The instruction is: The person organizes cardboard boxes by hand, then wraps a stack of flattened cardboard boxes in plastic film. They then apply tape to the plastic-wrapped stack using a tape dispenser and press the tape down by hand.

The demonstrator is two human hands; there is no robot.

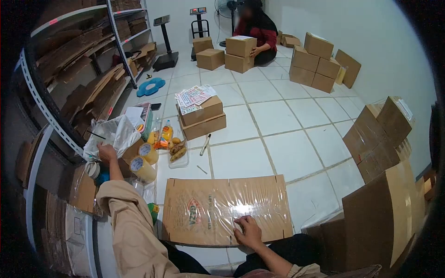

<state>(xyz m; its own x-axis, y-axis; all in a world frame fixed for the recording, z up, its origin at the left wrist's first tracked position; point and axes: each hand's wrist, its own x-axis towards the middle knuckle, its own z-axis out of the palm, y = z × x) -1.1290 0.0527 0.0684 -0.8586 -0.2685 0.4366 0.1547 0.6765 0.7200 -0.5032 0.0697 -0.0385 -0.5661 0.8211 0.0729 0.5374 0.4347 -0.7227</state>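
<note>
A flat cardboard sheet point(181, 204) under clear, shiny plastic film lies on the floor before my knees. My right hand point(249, 232) rests at its near edge, its fingers curled; anything between them is too small to make out. At the left, my left hand point(106, 152) reaches to the edge of a white plastic bag point(121, 132), and its fingertips are partly hidden there. A thin dark stick shows just above that hand. Rolls of tape point(143, 169) stand to the right of my left forearm.
Food in a clear tray point(178, 157), a marker point(205, 144) and stacked boxes with printed sheets point(204, 126) lie ahead. Shelves of cardboard point(76, 46) line the left; large cartons point(371, 217) stand at right. Another person point(255, 32) handles boxes at the back.
</note>
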